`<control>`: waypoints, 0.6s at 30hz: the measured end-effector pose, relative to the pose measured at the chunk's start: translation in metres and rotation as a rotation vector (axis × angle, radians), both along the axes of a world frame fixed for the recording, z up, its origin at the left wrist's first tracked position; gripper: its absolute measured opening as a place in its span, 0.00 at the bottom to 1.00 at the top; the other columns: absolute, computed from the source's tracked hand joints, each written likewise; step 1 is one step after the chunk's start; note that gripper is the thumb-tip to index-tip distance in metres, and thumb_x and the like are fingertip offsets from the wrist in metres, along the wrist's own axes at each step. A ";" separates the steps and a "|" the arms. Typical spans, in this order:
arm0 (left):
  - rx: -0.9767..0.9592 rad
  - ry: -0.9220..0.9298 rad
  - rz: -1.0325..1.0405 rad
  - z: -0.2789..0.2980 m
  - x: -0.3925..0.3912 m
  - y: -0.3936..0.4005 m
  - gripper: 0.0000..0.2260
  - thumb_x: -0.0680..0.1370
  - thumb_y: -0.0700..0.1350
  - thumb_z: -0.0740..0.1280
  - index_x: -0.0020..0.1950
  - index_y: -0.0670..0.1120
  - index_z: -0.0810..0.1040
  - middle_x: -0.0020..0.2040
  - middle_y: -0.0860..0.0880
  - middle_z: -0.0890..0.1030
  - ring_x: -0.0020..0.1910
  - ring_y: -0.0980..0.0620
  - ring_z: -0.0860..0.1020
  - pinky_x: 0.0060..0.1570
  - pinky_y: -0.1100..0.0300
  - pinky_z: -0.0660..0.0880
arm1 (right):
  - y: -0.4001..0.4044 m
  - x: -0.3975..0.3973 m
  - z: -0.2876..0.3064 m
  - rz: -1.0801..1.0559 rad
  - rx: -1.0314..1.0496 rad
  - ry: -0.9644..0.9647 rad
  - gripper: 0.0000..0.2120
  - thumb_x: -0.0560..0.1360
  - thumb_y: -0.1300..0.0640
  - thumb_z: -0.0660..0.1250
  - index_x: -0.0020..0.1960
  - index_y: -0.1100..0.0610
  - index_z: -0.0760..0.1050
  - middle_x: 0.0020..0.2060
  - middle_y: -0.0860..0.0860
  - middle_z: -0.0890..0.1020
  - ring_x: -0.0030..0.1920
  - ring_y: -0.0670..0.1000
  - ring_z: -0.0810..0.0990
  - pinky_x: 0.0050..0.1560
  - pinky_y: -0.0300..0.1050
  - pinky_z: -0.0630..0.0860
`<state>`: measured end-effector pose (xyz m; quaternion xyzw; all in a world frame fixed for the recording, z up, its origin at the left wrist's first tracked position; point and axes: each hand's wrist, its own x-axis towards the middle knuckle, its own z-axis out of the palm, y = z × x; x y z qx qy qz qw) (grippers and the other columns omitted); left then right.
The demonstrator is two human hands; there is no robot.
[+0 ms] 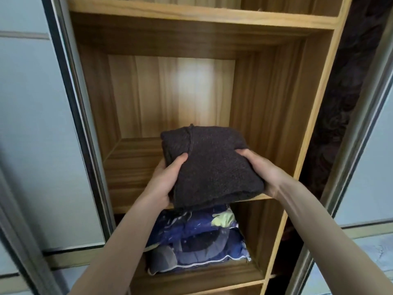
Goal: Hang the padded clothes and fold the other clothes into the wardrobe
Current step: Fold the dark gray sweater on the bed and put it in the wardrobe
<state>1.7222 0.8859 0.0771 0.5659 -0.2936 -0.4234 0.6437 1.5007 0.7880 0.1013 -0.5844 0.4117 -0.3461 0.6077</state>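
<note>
A wooden wardrobe (314,116) with open compartments fills the view, with a pale sliding door (32,124) to its left and another pale panel (370,177) at the right edge. The middle shelf (131,167) is bare wood on its left part. In the compartment below lies a folded blue quilt (197,241) with a yellow-green patch and a white piped edge.

A folded dark sweater (210,165), brown-black and nubbly, sits over the right part of the middle shelf, its near edge overhanging the shelf's front lip; whether its underside rests on the board cannot be told. A seam or cord runs down its left top.

The left hand (168,179) grips the sweater's left side, thumb on top and fingers hidden beneath. The right hand (261,169) grips the right side likewise, thumb pressed on the top surface, fingers under the fold. Both grips are closed round the sweater, and both bare forearms reach up from the bottom corners.
</note>
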 end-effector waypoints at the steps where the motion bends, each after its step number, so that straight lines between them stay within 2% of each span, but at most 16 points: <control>1: -0.006 -0.044 0.019 0.002 0.003 -0.006 0.32 0.75 0.61 0.76 0.76 0.53 0.73 0.65 0.48 0.82 0.61 0.44 0.82 0.66 0.42 0.79 | -0.007 0.005 0.001 -0.004 0.006 0.011 0.27 0.79 0.40 0.68 0.74 0.48 0.72 0.60 0.58 0.84 0.58 0.59 0.84 0.49 0.52 0.81; 4: 0.012 -0.123 0.014 0.008 0.008 -0.022 0.30 0.78 0.60 0.73 0.77 0.51 0.73 0.67 0.48 0.81 0.63 0.45 0.81 0.68 0.45 0.77 | -0.022 0.014 0.002 -0.001 -0.021 0.085 0.36 0.74 0.33 0.71 0.76 0.49 0.70 0.61 0.57 0.83 0.58 0.58 0.85 0.52 0.52 0.81; 7: 0.056 -0.171 -0.040 0.010 0.007 -0.034 0.29 0.79 0.61 0.72 0.76 0.49 0.74 0.67 0.48 0.81 0.61 0.47 0.80 0.61 0.52 0.77 | -0.028 0.014 0.000 -0.051 -0.107 0.208 0.42 0.73 0.32 0.71 0.79 0.50 0.63 0.65 0.55 0.79 0.57 0.54 0.81 0.49 0.47 0.78; 11: 0.114 -0.247 -0.073 0.005 0.006 -0.044 0.31 0.77 0.61 0.74 0.74 0.46 0.74 0.65 0.49 0.81 0.55 0.49 0.80 0.48 0.57 0.77 | -0.032 0.008 -0.009 -0.093 -0.153 0.322 0.41 0.77 0.32 0.67 0.81 0.52 0.59 0.69 0.55 0.75 0.61 0.56 0.78 0.62 0.52 0.75; 12: 0.126 -0.288 -0.063 0.003 0.006 -0.046 0.33 0.76 0.62 0.74 0.75 0.46 0.73 0.66 0.49 0.80 0.57 0.49 0.80 0.49 0.56 0.77 | -0.033 0.007 -0.011 -0.108 -0.171 0.346 0.41 0.77 0.32 0.66 0.81 0.52 0.59 0.70 0.55 0.74 0.62 0.57 0.78 0.66 0.53 0.75; 13: 0.155 -0.376 -0.032 -0.001 0.008 -0.049 0.36 0.76 0.64 0.74 0.76 0.46 0.69 0.69 0.48 0.78 0.62 0.46 0.79 0.56 0.52 0.78 | -0.033 0.005 -0.013 -0.118 -0.218 0.392 0.40 0.78 0.32 0.65 0.81 0.52 0.59 0.71 0.54 0.74 0.64 0.57 0.77 0.68 0.54 0.74; 15: 0.259 -0.770 0.071 -0.002 0.011 -0.052 0.40 0.76 0.67 0.71 0.79 0.46 0.63 0.75 0.44 0.71 0.73 0.40 0.71 0.69 0.43 0.72 | -0.031 0.004 -0.012 -0.158 -0.415 0.511 0.37 0.80 0.35 0.64 0.82 0.51 0.59 0.74 0.54 0.72 0.70 0.59 0.75 0.71 0.53 0.72; 16: 0.270 -0.973 0.135 0.001 0.011 -0.052 0.38 0.77 0.67 0.69 0.79 0.47 0.63 0.76 0.43 0.68 0.75 0.39 0.68 0.72 0.41 0.69 | -0.030 0.006 -0.008 -0.188 -0.527 0.520 0.35 0.81 0.37 0.64 0.82 0.50 0.59 0.75 0.54 0.70 0.72 0.58 0.73 0.71 0.53 0.70; 18: 0.182 -1.173 0.155 0.013 0.006 -0.052 0.31 0.81 0.65 0.64 0.79 0.50 0.65 0.76 0.45 0.68 0.75 0.40 0.66 0.73 0.42 0.67 | -0.027 0.012 0.002 -0.177 -0.679 0.443 0.31 0.84 0.42 0.62 0.83 0.49 0.60 0.77 0.52 0.68 0.75 0.55 0.70 0.73 0.50 0.67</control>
